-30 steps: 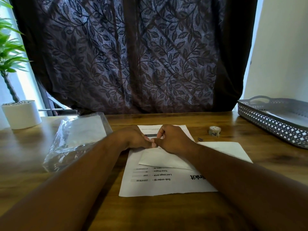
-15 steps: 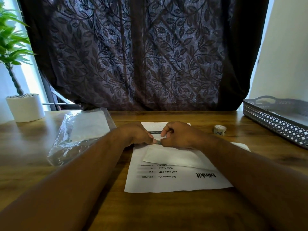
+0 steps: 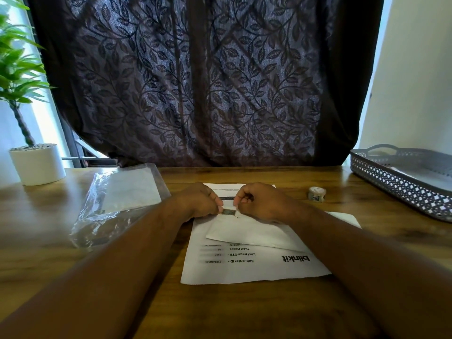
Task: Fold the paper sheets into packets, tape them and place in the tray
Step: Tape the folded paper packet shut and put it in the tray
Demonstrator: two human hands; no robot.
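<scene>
— So, what's held?
— One small dark strip of tape (image 3: 229, 212). The left hand (image 3: 198, 201) and right hand (image 3: 261, 201), fingers curled, each pinch an end of it over one folded white paper packet (image 3: 252, 231). That lies on one flat printed sheet (image 3: 244, 267), mid wooden surface (image 3: 49, 241).
— And elsewhere?
— One small tape roll (image 3: 317, 194) near one grey perforated plastic tray (image 3: 396, 185), far right corner.

Potted plant (image 3: 36, 165) far left, crumpled plastic bag (image 3: 117, 199) nearby, dark leaf-patterned curtain (image 3: 195, 81) behind
</scene>
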